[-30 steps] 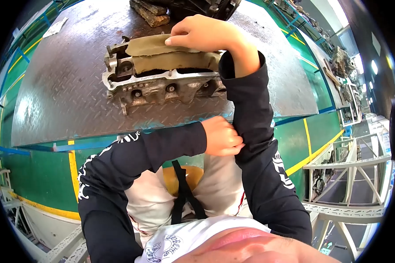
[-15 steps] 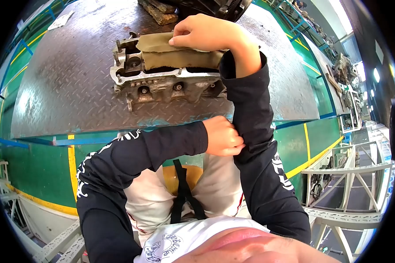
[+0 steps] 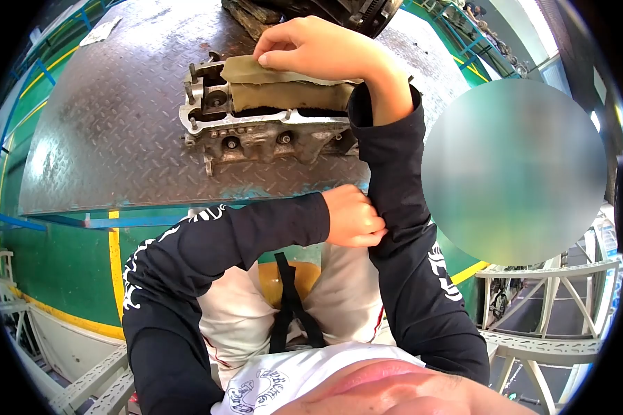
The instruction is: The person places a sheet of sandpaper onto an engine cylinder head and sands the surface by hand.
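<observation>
Lying across the diamond-plate tabletop (image 3: 104,138), the engine cylinder head (image 3: 256,142) raised studs (image 3: 192,70) at its left end; a leftward drag might have torn the ragged olive sheet (image 3: 284,95) draped over its top. The right hand (image 3: 318,48) arched over that sheet, thumb and fingertips close together, though whether they pinched it could not be told; a loose hold risked slipping. Farther right, the left hand (image 3: 353,218) curled tight against the right sleeve (image 3: 393,173), whose wide cuff (image 3: 398,137) could have caught on the cylinder head.

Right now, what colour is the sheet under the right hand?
The sheet is a dull olive-brown, best seen in the head view.
</observation>
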{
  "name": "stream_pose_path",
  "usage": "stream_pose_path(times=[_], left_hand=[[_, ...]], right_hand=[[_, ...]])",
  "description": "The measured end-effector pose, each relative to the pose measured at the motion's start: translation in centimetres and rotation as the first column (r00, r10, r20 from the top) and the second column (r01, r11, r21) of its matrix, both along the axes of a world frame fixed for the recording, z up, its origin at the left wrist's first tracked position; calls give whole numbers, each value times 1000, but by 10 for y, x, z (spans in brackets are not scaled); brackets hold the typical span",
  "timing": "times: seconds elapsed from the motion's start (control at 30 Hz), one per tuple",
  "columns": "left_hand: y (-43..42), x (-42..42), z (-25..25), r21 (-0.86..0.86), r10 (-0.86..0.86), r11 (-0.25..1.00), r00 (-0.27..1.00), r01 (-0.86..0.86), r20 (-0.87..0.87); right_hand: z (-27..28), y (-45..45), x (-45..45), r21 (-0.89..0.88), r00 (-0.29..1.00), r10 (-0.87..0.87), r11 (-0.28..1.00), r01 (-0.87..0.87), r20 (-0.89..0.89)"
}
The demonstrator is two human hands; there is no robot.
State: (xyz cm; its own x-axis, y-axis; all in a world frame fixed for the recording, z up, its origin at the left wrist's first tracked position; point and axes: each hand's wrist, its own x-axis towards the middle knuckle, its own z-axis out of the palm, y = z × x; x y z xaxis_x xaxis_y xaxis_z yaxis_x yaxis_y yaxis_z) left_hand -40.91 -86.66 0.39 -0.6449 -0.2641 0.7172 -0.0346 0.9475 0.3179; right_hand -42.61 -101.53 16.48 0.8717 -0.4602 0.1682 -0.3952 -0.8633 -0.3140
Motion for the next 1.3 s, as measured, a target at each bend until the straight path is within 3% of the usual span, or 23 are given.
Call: stream_pose_path(times=[0.27,0.33,0.43,0.57,0.67,0.73,0.8,0.9,1.3], left_hand=[[0,3,2,3,3,1000,998,-3,70],[-2,3,1,4,-19,1000,997,19,72],[2,5,2,-88,37,996,993,-28,111],[1,4,8,-163,10,987,999,-2,48],[5,2,21,-62,44,997,999,-45,-6],[6,3,19,-45,16,999,1000,-17,-21],[5,9,13,-39,50,998,992,-46,119],[5,4,17,-45,39,998,997,-36,74],[4,1,20,-9,15,1000,995,-14,94]], right_hand=[[0,7,11,66,1000,29,997,-30,12],[-1,7,12,54,995,51,997,-46,-91],[-11,-2,20,47,990,94,995,-89,-108],[-22,-6,23,27,987,144,989,-146,69],[-25,-5,26,180,993,113,976,-119,45],[-10,6,21,177,995,102,979,-99,-5],[19,29,3,189,995,80,980,-68,-56],[39,50,-16,184,994,63,982,-46,-87],[-9,1,-29,21,977,-115,992,121,-179]])
